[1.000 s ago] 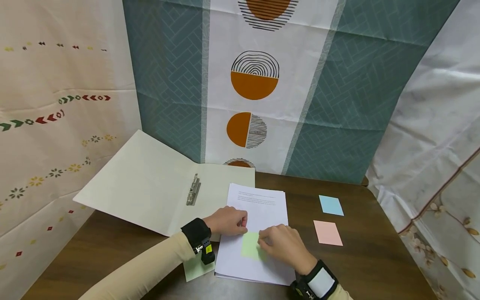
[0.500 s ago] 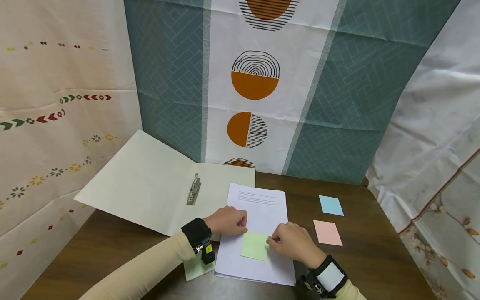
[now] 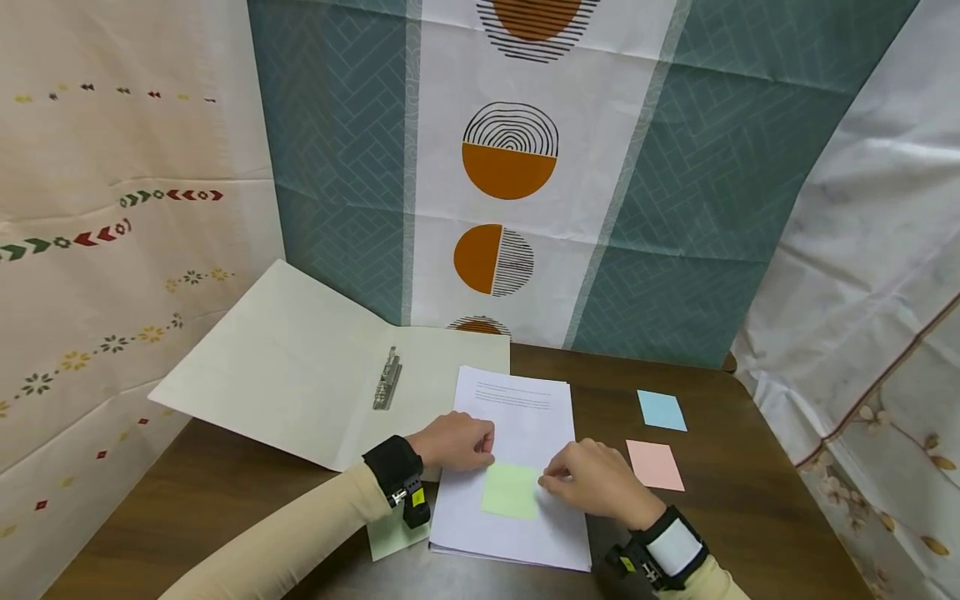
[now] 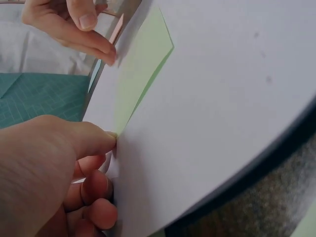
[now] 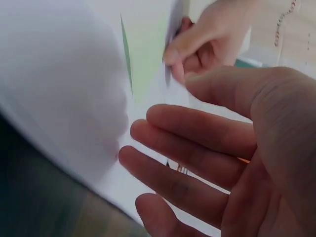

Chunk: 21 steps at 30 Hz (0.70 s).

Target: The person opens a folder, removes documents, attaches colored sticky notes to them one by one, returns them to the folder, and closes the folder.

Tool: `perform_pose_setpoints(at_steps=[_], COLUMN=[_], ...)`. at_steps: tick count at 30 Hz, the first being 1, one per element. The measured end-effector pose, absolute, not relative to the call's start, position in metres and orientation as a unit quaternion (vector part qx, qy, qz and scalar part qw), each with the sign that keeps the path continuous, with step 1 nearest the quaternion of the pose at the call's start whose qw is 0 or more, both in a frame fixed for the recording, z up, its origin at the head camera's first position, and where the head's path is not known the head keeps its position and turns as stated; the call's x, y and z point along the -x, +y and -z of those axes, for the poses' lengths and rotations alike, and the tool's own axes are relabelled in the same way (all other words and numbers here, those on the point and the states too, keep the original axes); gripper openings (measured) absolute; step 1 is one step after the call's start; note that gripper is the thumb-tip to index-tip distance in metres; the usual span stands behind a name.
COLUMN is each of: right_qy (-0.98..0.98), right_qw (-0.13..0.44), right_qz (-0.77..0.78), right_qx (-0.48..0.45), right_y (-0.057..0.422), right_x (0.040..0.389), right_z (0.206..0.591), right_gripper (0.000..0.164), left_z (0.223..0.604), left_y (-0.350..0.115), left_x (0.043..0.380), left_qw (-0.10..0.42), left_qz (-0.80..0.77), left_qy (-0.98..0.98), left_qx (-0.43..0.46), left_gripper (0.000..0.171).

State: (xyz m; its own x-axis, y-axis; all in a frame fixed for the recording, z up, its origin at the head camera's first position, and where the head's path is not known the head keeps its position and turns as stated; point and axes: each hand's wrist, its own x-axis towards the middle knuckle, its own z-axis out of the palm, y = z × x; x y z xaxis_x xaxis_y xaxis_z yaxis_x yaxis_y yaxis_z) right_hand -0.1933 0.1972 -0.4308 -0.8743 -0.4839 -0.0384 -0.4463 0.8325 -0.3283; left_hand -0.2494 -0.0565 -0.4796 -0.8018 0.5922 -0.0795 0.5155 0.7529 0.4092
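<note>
Green note (image 3: 509, 492), seemingly square, in line with white paper (image 3: 519, 437)

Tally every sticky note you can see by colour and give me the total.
Green sticky notes: 2 (one on the paper stack, one partly hidden)
Blue sticky note: 1
Pink sticky note: 1
Total: 4

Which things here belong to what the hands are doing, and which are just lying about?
In the job:
central green note, left hand at its corner, right hand beside it
printed papers beneath it

Lying about, it seems:
blue note
pink note
other green note, left of the papers
open binder
</note>
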Motion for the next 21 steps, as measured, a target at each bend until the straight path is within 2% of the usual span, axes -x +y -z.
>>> perform_pose_setpoints(at_steps=[15,18,21], right_qy=[0.975,0.975,0.973], right_qw=[0.047,0.058,0.063], right_qz=[0.145,0.138,0.116], right_qx=[0.159,0.161,0.187], right_y=[0.287,0.295,0.305], right_x=[0.195,0.198,0.204], right_z=[0.415,0.416,0.415], right_gripper=[0.015,0.027,0.051], left_z=[0.487,0.487,0.487], left_y=[-0.056,-0.055,-0.054], left_x=[0.25,0.25,0.25], left_qw=[0.094,0.094,0.096], left_qz=[-0.179,-0.18,-0.179], left_qy=[0.935,0.935,0.934], left_qx=[-0.292,-0.292,-0.293], left_gripper=[0.017,0.017,0.017])
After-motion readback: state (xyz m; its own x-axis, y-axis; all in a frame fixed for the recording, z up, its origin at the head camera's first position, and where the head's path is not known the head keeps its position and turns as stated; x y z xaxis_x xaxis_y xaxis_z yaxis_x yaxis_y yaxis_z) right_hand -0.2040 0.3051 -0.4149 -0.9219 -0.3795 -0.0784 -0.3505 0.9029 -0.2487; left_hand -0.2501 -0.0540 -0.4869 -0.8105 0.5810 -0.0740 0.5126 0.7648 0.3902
